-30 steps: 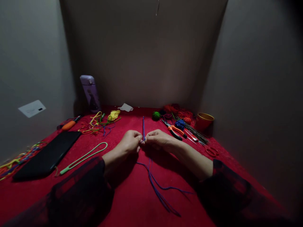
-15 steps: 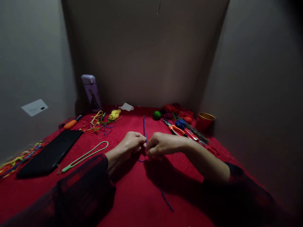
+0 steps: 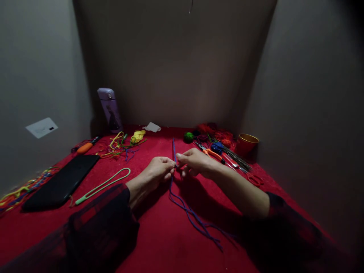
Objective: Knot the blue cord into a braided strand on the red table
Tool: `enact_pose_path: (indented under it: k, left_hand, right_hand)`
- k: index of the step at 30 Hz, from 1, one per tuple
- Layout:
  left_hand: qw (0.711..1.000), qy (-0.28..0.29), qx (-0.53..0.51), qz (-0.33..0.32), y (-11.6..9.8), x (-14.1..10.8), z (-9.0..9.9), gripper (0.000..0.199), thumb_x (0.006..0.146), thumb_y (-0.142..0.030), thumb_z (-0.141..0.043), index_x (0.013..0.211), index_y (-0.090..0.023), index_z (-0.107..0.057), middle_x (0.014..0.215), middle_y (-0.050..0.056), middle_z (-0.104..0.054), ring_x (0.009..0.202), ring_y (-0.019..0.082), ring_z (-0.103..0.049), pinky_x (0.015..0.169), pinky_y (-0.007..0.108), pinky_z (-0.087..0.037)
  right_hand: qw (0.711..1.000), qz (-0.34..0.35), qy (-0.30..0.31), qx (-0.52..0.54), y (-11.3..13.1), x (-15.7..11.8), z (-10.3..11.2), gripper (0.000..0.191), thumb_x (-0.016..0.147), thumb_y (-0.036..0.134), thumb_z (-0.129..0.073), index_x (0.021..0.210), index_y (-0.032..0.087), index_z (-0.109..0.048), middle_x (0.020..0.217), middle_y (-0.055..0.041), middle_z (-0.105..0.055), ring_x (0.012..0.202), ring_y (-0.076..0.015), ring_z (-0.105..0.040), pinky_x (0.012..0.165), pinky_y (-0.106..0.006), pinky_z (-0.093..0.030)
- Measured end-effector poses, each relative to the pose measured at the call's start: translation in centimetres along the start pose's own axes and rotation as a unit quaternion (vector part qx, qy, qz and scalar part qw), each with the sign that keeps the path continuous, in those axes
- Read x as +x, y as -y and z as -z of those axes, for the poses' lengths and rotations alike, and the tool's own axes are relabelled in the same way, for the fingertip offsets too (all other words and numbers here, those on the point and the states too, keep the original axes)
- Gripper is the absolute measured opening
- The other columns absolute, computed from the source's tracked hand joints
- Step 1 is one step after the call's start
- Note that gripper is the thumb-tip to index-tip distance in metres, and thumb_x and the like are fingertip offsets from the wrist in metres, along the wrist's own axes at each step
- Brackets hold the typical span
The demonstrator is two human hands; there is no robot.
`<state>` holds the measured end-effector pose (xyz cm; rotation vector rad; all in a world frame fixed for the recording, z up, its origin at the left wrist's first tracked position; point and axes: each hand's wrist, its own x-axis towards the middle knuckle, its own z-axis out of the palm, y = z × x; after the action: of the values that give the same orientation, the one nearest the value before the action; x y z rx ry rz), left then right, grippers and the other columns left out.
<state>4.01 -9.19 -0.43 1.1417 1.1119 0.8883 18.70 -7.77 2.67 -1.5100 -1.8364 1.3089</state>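
In the head view, the blue cord is pinched between the fingertips of the left hand at the centre of the red cloth. Its straight part is stretched to the far side, and its loose ends are spread on the near side. The right hand is held just beside the left, fingers curled by the cord; whether it is gripped there cannot be told.

At left are seen a black case, a green loop, yellow yarn and a purple bottle printed with a dark figure. On the left wall, a white card is marked with a small dark patch; any writing is too small to be read. At right, pliers, scissors and a red cup are placed
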Motion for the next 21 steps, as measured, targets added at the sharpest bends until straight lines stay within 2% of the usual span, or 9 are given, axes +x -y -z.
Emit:
enact_pose_path:
  k: [2,4,7,10,13,18,21]
  left_hand:
    - [1.0,-0.002,0.019,-0.009,0.1,0.1,0.1,0.016,0.074,-0.013,-0.048,0.058,-0.014,-0.047,0.043,-0.003,-0.046,0.027,0.002,-0.027,0.033,0.018,-0.012]
    - [0.999,-0.003,0.043,-0.017,0.1,0.1,0.1,0.019,0.074,-0.013,-0.047,0.055,-0.014,-0.046,0.04,-0.004,-0.044,0.027,0.002,-0.027,0.033,0.019,-0.013]
    - [0.996,-0.004,0.079,-0.027,-0.2,-0.1,0.0,0.022,0.075,-0.015,-0.047,0.053,-0.015,-0.045,0.036,-0.006,-0.037,0.028,0.003,-0.025,0.034,0.019,-0.014]
    - [0.987,-0.024,0.154,-0.028,-0.6,0.0,0.0,0.019,0.073,-0.015,-0.048,0.053,-0.014,-0.047,0.036,-0.007,-0.036,0.031,0.004,-0.027,0.036,0.019,-0.017]
    - [0.96,-0.043,0.27,-0.055,-0.5,0.5,0.4,0.014,0.069,-0.016,-0.05,0.056,-0.013,-0.052,0.042,-0.004,-0.041,0.037,0.006,-0.033,0.039,0.02,-0.021]
    - [0.906,-0.042,0.403,-0.126,-0.4,0.6,1.2,0.014,0.066,-0.018,-0.05,0.059,-0.013,-0.061,0.051,0.001,-0.053,0.048,0.01,-0.043,0.047,0.022,-0.026]
    - [0.867,-0.084,0.464,-0.161,-1.2,-0.6,0.9,0.013,0.064,-0.014,-0.051,0.059,-0.014,-0.063,0.055,0.004,-0.055,0.053,0.012,-0.044,0.051,0.023,-0.025]
  right_hand:
    - [0.994,-0.013,0.076,0.083,-0.6,0.5,-1.0,0.036,0.09,0.036,-0.035,0.069,0.012,-0.053,0.056,-0.0055,-0.057,0.038,-0.0056,-0.04,0.035,-0.018,-0.02]
    - [0.989,-0.009,0.098,0.109,-1.1,0.7,-1.6,0.036,0.091,0.035,-0.034,0.067,0.013,-0.051,0.055,-0.0031,-0.053,0.037,-0.0047,-0.038,0.034,-0.017,-0.02]
    - [0.997,0.009,0.042,0.061,-1.8,1.0,-1.8,0.035,0.088,0.037,-0.04,0.062,0.015,-0.046,0.046,0.0046,-0.038,0.034,-0.0034,-0.028,0.034,-0.018,-0.019]
    - [0.999,0.039,0.004,-0.005,-2.1,1.2,-1.4,0.035,0.085,0.041,-0.044,0.06,0.016,-0.044,0.043,0.0073,-0.029,0.034,-0.0037,-0.023,0.035,-0.019,-0.018]
    - [0.998,0.048,0.027,-0.024,-1.9,1.0,-0.9,0.032,0.081,0.041,-0.05,0.062,0.015,-0.048,0.044,0.0075,-0.029,0.037,-0.0039,-0.024,0.037,-0.019,-0.019]
    - [0.993,0.03,0.113,0.017,-1.2,0.1,-0.4,0.025,0.076,0.035,-0.056,0.063,0.014,-0.052,0.048,0.0053,-0.039,0.041,-0.0044,-0.03,0.039,-0.018,-0.023]
    - [0.993,0.046,0.104,0.006,-1.1,-0.3,-0.4,0.02,0.074,0.029,-0.055,0.06,0.015,-0.05,0.049,0.0041,-0.04,0.043,-0.0052,-0.032,0.04,-0.019,-0.024]
